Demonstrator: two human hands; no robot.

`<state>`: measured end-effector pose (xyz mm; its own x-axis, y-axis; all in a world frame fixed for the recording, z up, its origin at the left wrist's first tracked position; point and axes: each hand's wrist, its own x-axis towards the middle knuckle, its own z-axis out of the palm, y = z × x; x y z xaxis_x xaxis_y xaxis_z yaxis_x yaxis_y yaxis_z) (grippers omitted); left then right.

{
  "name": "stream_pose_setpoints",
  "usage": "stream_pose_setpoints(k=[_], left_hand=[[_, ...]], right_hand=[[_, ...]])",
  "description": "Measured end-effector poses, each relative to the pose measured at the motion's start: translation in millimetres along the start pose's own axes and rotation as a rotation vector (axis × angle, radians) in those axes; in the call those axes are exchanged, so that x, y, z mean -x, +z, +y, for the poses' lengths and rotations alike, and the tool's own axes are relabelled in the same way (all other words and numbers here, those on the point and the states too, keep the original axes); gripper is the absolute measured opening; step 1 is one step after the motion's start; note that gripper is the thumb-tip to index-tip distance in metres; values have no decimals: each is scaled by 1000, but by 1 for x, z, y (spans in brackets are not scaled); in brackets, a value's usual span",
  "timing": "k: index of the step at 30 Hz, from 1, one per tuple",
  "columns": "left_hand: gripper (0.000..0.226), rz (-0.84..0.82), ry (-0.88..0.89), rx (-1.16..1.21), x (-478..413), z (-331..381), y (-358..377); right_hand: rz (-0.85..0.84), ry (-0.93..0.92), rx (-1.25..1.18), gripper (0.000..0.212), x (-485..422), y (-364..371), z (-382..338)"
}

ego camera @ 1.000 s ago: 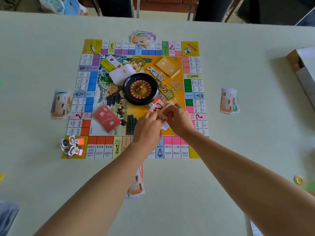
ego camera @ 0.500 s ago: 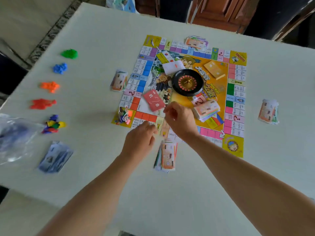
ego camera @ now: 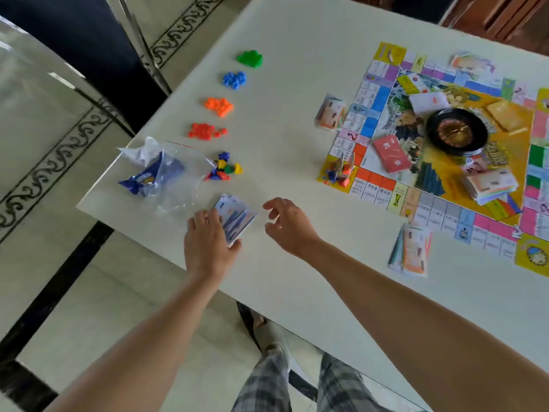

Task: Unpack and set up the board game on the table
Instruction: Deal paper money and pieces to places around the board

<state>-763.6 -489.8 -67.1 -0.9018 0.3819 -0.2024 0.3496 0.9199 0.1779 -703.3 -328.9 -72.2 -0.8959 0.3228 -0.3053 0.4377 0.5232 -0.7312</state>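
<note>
The game board (ego camera: pixel 371 93) lies open on the white table (ego camera: pixel 285 120), at the right of the head view. On it stand a black roulette wheel (ego camera: pixel 456 135), a red card deck (ego camera: pixel 392 154), an orange deck (ego camera: pixel 508 115) and a stack of paper money (ego camera: pixel 490 184). A blue card stack (ego camera: pixel 237 218) lies near the table's front left edge. My left hand (ego camera: pixel 208 239) grips it, fingers over its left side and thumb at its near corner. My right hand (ego camera: pixel 288 224) hovers just right of the stack, fingers relaxed, holding nothing.
Green (ego camera: pixel 250 58), blue (ego camera: pixel 234 79), orange (ego camera: pixel 219 106) and red (ego camera: pixel 205 131) piles of small pieces line the table's left side, then a mixed pile (ego camera: pixel 225 169). A clear plastic bag (ego camera: pixel 154 173) lies at the left corner. Money stacks (ego camera: pixel 331 113) (ego camera: pixel 411 251) flank the board.
Both hands left the board's middle and moved left across the table. My left hand now holds the blue card stack and my right hand has come beside it. The view swung left.
</note>
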Motion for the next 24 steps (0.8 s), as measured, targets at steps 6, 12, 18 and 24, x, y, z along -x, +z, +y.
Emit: stream_pose_setpoints(k=[6,12,18,24], left_hand=[[67,-41,6,48,-15,-9,9],[60,-77,23,98,-27,-8,8],[52,-137,18,175,-35,-5,7],[49,-209,17,195,-42,-7,7]], right_hand=[[-31,131,25,43,-14,33,-23],[137,168,-19,37,-24,33,-23],[-23,11,236,68,-38,29,-22],[-97,-32,358,58,-43,25,-25]])
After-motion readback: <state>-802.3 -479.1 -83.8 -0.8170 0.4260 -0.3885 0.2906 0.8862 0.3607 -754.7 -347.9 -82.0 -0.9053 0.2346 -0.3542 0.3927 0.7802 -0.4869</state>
